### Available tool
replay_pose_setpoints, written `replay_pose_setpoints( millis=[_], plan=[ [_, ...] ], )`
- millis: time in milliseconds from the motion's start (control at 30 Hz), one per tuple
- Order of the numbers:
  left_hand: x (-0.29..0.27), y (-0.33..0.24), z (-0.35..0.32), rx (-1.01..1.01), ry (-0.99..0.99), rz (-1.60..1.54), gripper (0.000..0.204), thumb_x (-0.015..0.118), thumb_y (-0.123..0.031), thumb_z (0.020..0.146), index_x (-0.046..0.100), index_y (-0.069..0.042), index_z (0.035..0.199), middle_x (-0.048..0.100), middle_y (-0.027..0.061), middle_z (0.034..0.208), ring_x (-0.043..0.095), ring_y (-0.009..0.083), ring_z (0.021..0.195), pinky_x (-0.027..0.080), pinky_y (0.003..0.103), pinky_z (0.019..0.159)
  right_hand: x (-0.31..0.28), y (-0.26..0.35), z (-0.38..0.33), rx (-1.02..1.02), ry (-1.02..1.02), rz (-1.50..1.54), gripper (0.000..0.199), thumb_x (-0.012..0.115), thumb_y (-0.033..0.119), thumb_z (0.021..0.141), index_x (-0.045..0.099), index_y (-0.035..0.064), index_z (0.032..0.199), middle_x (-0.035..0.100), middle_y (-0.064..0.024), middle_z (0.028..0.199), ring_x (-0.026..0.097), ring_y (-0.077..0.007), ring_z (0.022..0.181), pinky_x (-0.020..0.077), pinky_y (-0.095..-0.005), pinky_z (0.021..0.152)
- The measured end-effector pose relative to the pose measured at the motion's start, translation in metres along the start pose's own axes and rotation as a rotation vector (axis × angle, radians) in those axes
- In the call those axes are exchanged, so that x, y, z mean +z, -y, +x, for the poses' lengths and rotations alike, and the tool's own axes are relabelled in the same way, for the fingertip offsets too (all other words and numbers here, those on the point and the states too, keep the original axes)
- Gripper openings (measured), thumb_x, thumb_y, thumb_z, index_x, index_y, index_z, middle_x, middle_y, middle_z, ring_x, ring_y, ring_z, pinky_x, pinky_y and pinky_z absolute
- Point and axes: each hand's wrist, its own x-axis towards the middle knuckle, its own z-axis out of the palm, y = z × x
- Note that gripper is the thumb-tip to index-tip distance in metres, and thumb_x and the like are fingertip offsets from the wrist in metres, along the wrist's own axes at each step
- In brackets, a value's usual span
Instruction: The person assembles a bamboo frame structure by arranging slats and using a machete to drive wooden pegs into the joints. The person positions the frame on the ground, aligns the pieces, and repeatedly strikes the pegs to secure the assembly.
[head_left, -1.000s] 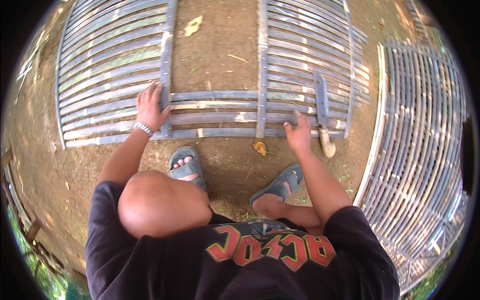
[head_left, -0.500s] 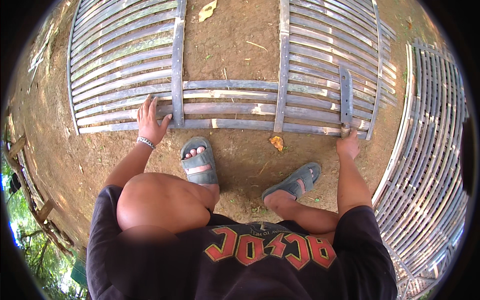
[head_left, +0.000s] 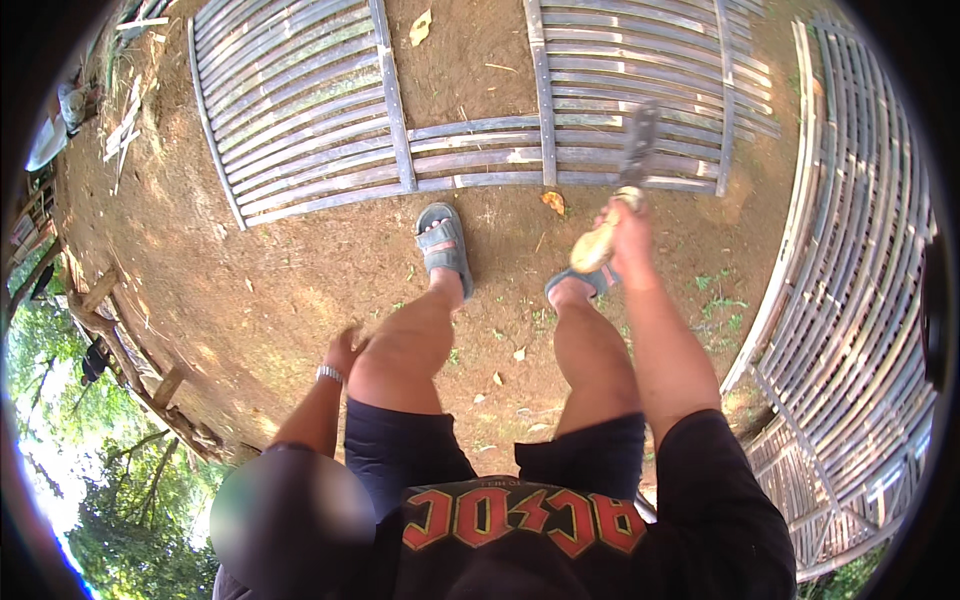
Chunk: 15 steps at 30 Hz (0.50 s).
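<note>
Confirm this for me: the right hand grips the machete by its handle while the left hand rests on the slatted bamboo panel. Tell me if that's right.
Not quite: the left hand is at the left knee, away from the slatted bamboo panel, as the head view shows. The right hand does grip the machete by its handle.

There's a slatted bamboo rack (head_left: 866, 245) along the right edge of the dirt ground (head_left: 280, 270), pale strips (head_left: 125, 133) near the far left corner, plus trees (head_left: 130, 510) near left.
</note>
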Motion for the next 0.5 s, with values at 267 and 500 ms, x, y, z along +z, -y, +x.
replay_pose_setpoints(
  millis=[267,500],
  plan=[
    [-0.06,0.088,-0.146,-0.252,0.212,-0.088,0.047,0.063,-0.039,0.096,0.065,-0.003,0.127,0.071,0.0184,0.119,0.068,0.0305,0.112,0.054,0.039,0.095,0.105,-0.025,-0.1,0.148,0.139,-0.01,0.022,0.057,0.017,0.102,0.047,0.0059,0.118,0.058,-0.0087,0.086,0.059,-0.0193,0.064,0.0537,-0.0363,0.056],
    [-0.179,0.073,0.029,-0.131,-0.126,-0.275,0.041,0.062,-0.033,0.099,0.065,-0.005,0.13,0.07,0.0157,0.123,0.066,0.0322,0.116,0.051,0.035,0.099,0.188,-0.042,-0.029,0.13,-0.103,-0.293,0.027,0.055,0.024,0.103,0.047,0.0036,0.119,0.059,-0.0098,0.084,0.06,-0.0206,0.064,0.0535,-0.0386,0.058]
  ],
)
